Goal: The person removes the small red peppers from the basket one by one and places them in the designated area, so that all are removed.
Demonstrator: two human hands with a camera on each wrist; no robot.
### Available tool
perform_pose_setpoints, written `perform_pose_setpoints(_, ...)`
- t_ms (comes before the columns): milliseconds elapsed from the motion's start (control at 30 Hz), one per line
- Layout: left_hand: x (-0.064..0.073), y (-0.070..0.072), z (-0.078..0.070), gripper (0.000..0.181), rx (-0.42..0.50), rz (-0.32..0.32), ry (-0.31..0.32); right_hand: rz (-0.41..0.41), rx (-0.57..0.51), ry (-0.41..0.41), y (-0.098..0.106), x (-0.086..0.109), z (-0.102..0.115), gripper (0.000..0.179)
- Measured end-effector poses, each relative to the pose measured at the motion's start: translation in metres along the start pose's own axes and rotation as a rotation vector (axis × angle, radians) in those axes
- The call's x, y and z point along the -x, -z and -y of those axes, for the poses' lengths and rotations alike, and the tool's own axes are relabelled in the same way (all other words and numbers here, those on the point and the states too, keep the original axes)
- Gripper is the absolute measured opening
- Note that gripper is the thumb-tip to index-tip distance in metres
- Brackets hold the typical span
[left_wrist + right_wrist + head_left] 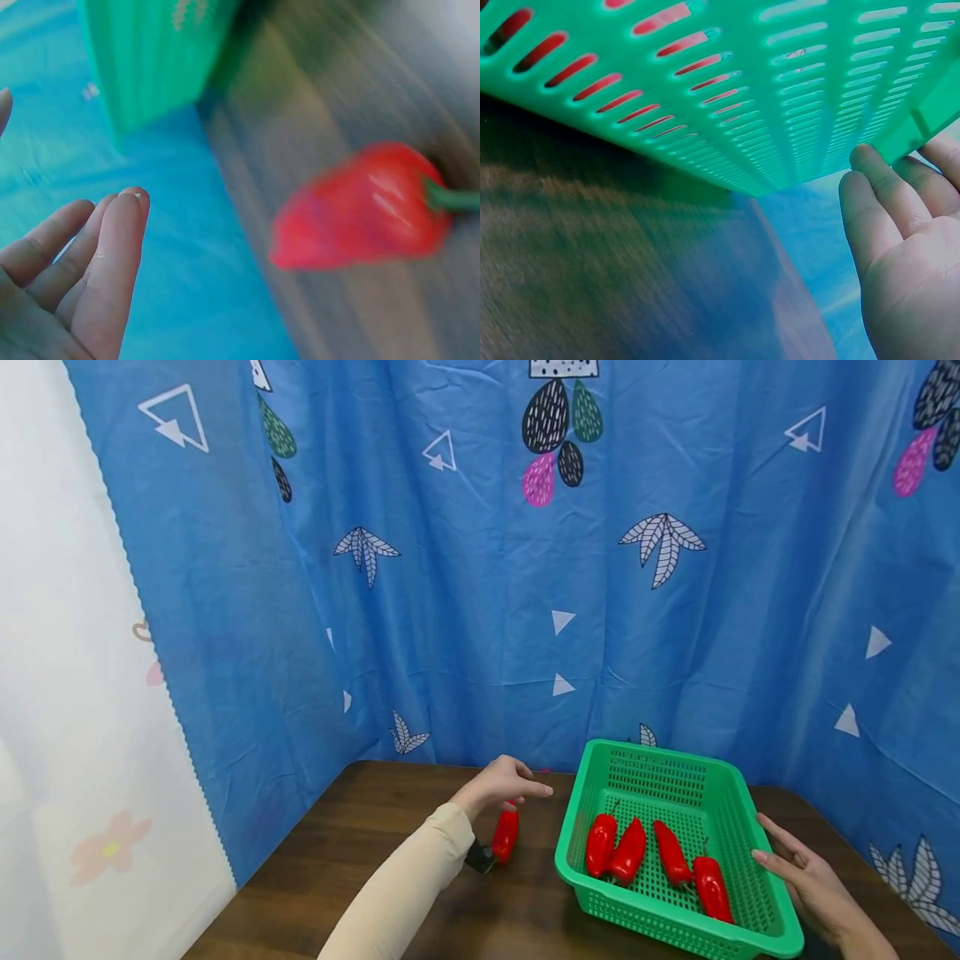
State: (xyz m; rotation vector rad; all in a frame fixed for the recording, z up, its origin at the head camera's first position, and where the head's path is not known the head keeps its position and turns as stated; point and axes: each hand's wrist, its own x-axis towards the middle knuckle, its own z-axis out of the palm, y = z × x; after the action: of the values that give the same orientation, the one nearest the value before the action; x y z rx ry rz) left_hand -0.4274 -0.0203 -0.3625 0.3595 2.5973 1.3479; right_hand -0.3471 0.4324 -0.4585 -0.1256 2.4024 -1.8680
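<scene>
My left hand (pixel 502 783) hovers above the table, close over a red pepper (pixel 506 833) with a green stem. In the left wrist view its fingers (pixel 112 255) are extended and apart from the pepper, with nothing between them. A green plastic basket (pixel 567 827) stands to the right, with several red peppers (pixel 628 852) lying inside. My right hand (pixel 806 885) holds the basket's right rim, thumb over the top edge. In the right wrist view, fingertips (pixel 864 157) meet the rim's outer underside.
The dark brown wooden table (pixel 360 843) bears the basket and the loose pepper. Behind it hangs a blue patterned curtain (pixel 480 610), with a white cloth (pixel 97 693) on the left. The left sleeve (pixel 405 893) crosses the table's front. Slots pierce the basket's walls.
</scene>
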Motion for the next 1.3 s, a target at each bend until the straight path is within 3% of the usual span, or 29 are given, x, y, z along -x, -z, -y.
perform_pose_setpoints(300,-0.009,-0.028,-0.068,0.059,0.032,0.173,-0.107,0.0,-0.034,0.006,-0.001,-0.002,0.001,0.077)
perform_pose_setpoints(500,-0.016,-0.045,-0.097,0.054,0.0,0.247,-0.163,0.004,-0.015,-0.013,-0.002,-0.003,0.0,0.079)
perform_pose_setpoints(800,-0.031,-0.072,-0.112,0.045,0.09,0.325,-0.194,-0.001,-0.037,0.022,-0.006,-0.004,-0.006,0.077)
perform_pose_setpoints(1033,-0.044,-0.09,-0.114,0.045,0.087,0.345,-0.204,0.005,-0.012,0.083,-0.005,-0.004,-0.007,0.072)
perform_pose_setpoints(1300,-0.059,-0.119,-0.121,0.042,0.079,0.372,-0.147,-0.014,-0.008,0.084,-0.002,-0.002,-0.008,0.072)
